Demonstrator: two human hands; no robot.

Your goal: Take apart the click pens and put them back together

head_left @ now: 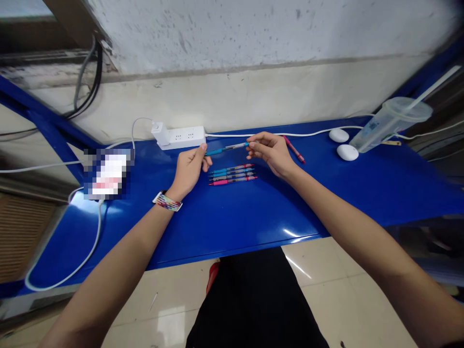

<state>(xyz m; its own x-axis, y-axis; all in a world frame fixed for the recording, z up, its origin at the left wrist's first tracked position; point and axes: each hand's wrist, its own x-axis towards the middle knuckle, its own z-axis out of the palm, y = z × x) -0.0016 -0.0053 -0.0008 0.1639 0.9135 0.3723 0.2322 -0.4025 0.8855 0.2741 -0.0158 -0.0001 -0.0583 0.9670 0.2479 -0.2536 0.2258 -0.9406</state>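
Observation:
Both my hands hold a clear-barrelled pen [232, 147] with a blue grip, level above the blue table. My left hand [191, 166] pinches its blue grip end between thumb and fingers. At the other end, my right hand [271, 152] grips the pen's blue tip with thumb and fingertips. Just below, a row of several similar pens [234, 181] lies side by side on the table, with blue, dark and pink grips. Beyond my right hand lies a separate red pen [295, 150], partly hidden by that hand.
A white power strip [186, 137] with a plugged-in charger sits against the wall. Left lies a blurred-out device [108, 174] with white cables. Two white rounded objects [347, 152] and a tilted clear plastic cup [380, 125] stand at right. The blue table's [235, 232] front edge is near my body.

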